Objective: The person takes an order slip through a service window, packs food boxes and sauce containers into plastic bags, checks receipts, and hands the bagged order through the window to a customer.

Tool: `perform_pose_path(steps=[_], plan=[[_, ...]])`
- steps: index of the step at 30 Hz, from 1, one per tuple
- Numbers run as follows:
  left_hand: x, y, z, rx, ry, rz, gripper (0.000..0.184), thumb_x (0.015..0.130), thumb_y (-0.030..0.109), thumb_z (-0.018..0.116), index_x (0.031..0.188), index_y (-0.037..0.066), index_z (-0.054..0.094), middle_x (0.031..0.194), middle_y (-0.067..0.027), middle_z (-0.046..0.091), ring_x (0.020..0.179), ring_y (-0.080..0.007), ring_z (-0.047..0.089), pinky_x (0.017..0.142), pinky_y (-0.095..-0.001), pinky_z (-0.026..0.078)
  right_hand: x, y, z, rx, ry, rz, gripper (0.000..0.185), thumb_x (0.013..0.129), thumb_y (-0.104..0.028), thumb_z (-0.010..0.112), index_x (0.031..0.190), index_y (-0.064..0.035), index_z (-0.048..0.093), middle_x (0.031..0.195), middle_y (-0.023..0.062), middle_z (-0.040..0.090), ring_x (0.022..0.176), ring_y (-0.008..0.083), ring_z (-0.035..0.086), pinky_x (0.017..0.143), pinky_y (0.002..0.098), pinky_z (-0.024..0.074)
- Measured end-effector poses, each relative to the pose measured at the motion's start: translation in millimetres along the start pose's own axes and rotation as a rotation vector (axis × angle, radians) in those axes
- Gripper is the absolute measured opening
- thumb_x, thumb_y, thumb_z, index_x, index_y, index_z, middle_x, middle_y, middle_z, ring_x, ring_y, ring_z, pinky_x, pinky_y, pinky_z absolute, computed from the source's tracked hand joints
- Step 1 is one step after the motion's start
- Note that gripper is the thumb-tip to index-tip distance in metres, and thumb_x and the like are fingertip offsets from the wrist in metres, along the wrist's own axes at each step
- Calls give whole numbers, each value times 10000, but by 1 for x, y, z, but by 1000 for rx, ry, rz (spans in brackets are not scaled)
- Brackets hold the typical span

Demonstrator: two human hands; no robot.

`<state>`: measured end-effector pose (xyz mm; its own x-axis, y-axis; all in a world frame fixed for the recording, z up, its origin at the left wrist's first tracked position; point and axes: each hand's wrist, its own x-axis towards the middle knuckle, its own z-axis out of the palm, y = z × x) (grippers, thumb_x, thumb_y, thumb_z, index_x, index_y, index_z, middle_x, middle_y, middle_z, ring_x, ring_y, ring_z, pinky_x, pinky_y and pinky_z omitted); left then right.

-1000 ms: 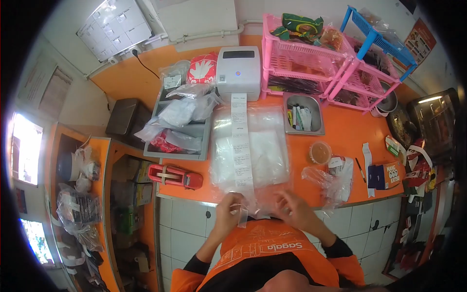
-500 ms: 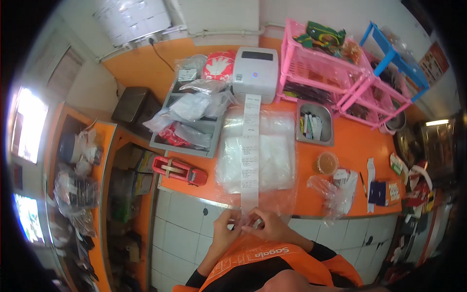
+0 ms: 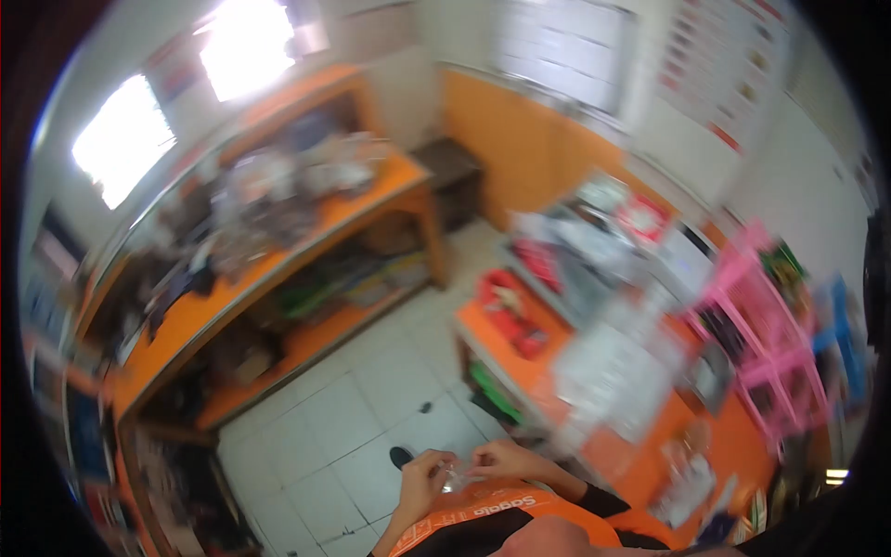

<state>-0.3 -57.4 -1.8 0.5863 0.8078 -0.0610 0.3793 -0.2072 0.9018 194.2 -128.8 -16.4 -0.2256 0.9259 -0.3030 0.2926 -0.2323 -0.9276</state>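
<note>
Close in front of the orange apron, my left hand (image 3: 427,475) pinches a small piece of clear plastic (image 3: 453,479). The fingers of my right hand (image 3: 498,460) are closed at the other side of that same plastic. Both hands are a short way apart, over the floor and left of the orange table (image 3: 640,475). A stack of clear plastic bags (image 3: 617,367), blurred by motion, lies on that table. The red tape dispenser (image 3: 512,314) rests near the table's left corner.
Pink baskets (image 3: 761,325) and a white printer (image 3: 682,265) stand at the right, beside a grey tray (image 3: 575,302) of bags. A long orange shelf (image 3: 306,241) loaded with bagged items runs along the left. White floor tiles (image 3: 362,464) lie between shelf and table.
The view has swung left, so the table now appears at the right and the shelf fills the left. My hands have come together and left the table edge, with clear plastic between them.
</note>
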Motion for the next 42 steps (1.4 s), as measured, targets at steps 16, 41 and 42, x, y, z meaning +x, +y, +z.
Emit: perform_pose_path(steps=[16, 41, 42], plan=[[-56, -132, -332, -170, 140, -318, 485, 706, 6, 614, 1164, 168, 594, 1225, -104, 541, 1003, -302, 585, 804, -368, 490, 385, -181, 187, -357, -911, -271, 303, 790, -252, 622, 686, 17, 531, 574, 78, 519, 546, 172, 463, 548, 332, 413], [468, -380, -694, 676, 661, -326, 792, 788, 318, 646, 1371, -52, 258, 1354, -186, 384, 910, -391, 616, 679, -428, 537, 1129, -368, 89, -1186, -435, -333, 530, 791, -505, 594, 1138, -105, 600, 1164, 138, 609, 1100, 335, 554, 1024, 683, 98], [469, -388, -692, 751, 670, -313, 817, 784, 298, 655, 1383, -63, 234, 1334, -190, 404, 883, -373, 627, 657, -409, 540, 1135, -366, 85, -1187, -542, -277, 515, 780, -507, 606, 1109, -112, 622, 1117, 138, 630, 1091, 328, 560, 1039, 640, 171]])
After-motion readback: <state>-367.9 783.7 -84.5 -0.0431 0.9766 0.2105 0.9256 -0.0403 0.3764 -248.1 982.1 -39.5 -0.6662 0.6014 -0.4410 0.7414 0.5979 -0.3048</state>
